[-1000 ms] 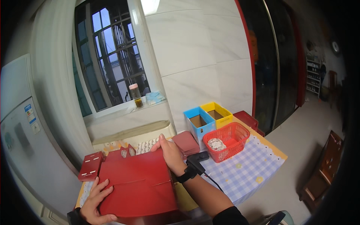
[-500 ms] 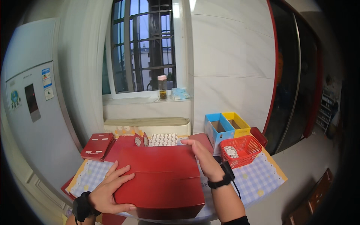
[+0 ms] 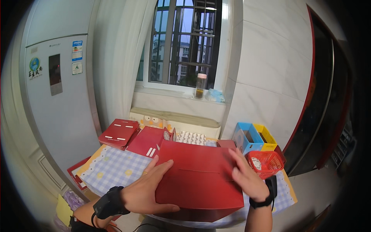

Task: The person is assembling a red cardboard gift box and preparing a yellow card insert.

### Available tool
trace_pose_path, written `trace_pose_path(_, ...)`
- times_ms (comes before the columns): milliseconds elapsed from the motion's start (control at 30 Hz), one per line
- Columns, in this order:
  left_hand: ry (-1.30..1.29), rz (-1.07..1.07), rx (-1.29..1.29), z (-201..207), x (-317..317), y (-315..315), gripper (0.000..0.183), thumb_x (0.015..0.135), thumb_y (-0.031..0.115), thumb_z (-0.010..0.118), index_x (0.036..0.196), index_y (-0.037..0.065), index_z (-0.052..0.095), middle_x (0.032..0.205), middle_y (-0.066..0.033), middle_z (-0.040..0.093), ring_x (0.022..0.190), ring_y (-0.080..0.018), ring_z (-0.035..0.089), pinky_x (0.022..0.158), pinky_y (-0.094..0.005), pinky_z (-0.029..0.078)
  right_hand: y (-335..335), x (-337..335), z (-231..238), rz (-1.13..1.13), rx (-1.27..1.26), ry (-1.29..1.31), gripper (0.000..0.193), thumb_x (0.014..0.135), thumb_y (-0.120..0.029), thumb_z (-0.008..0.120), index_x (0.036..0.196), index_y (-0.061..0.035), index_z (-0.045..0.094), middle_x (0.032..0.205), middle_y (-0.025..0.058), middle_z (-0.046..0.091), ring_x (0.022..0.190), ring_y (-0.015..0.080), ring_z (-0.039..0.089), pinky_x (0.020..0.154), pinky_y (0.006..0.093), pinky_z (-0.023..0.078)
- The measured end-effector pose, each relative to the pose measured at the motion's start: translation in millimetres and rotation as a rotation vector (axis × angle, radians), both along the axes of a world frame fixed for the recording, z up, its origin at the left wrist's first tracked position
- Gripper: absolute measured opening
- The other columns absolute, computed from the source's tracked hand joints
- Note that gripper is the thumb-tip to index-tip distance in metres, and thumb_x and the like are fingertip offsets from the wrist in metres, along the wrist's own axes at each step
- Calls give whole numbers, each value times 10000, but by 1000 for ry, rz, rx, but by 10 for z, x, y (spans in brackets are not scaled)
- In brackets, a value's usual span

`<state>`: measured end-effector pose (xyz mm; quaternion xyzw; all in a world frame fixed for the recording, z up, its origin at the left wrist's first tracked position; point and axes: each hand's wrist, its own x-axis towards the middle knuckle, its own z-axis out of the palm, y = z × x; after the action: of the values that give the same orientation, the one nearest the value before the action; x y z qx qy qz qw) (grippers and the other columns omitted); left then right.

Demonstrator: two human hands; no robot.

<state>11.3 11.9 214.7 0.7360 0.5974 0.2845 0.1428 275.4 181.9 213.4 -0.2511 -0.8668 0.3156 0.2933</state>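
A large red cardboard box stands at the table's near edge, its top flaps meeting in a seam across the middle. My left hand lies at the box's left edge, fingers spread and thumb along the near side. At the right edge is my right hand, its fingers extended and slightly bent over the top. Whether its fingertips touch the box is hard to tell. Both wrists wear black straps with small devices.
Flat red box pieces are stacked at the far left. Behind the box lies a sheet of round stickers. A red plastic basket and blue and yellow open boxes stand right. Checked cloth covers the table.
The view has swung left, so the scene sits farther right in it. My right hand's fingers have bent inward over the box top; my left hand stays at the left edge.
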Motion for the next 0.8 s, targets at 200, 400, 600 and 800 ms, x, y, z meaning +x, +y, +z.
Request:
trace_pose_path(200,-94,-34,3,84,-289,-15,884,791,407,726,1420,-30,286,1398,-294,372,1392,-444,183,1115,-466,238,-497,99,24,-18,247,-343,1046,579,-585,814,1419,-122,395,1467,384,133,1371,551,91,1101,543,176)
trace_pose_path(400,225,-145,85,332,-518,353,388,802,217,728,1136,38,646,1178,-163,625,1165,-320,539,1002,-395,422,-387,123,75,12,257,-437,1080,581,-696,748,1410,-92,408,1446,416,131,1367,564,59,1081,573,194)
trace_pose_path(600,279,-126,52,259,-494,456,411,829,301,698,1152,52,643,1324,-176,521,1253,-333,461,1040,-397,382,-326,112,72,64,246,-376,1029,611,-669,744,1400,-90,424,1432,420,176,1359,567,105,1075,565,220)
trace_pose_path(800,84,-92,139,-28,-438,83,812,759,520,718,1338,9,468,1475,-268,260,1384,-401,240,1124,-498,200,-308,90,88,21,285,-375,979,642,-611,757,1395,-79,429,1427,399,227,1354,538,182,1090,524,223)
